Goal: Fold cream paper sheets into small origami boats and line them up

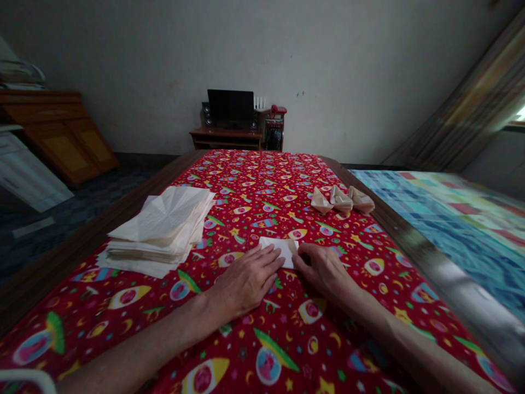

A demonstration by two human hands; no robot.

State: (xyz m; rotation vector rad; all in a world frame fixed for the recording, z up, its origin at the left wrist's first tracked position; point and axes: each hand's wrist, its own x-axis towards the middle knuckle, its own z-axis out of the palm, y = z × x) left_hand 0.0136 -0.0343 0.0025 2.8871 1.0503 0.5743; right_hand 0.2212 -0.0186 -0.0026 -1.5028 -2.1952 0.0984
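Two hands, left hand [246, 282] flat, right hand [322, 272] curled, touching folded paper [279, 250]

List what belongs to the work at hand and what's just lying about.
Work: left hand and right hand at a folded white paper; creased paper stack; three folded paper shapes; red printed cloth.

Lying about: monitor, speaker, wooden cabinet, patterned quilt.

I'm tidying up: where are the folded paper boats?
In the head view, three paper boats sit on the red patterned tablecloth, beyond the right hand, near the table's right edge.
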